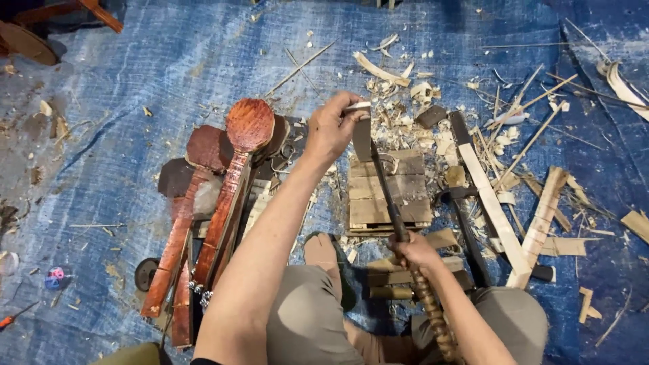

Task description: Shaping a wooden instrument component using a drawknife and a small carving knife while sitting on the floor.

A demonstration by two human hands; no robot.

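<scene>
Evidently the carving is well under way: the left hand pinches a thin pale wood strip upright over the slatted wooden block, just above centre, while the right hand is wrapped tight round the twisted wooden handle of a long-bladed knife whose blade leans against the strip. Pale shavings heaped at 12 to 1 o'clock of the block suggest much whittling already done; how much remains on the strip I cannot tell. At 9 o'clock lie reddish-brown carved paddles with round heads. At 3 o'clock lie pale wooden slats and thin sticks on the blue tarpaulin, crowding the block's right side.
</scene>
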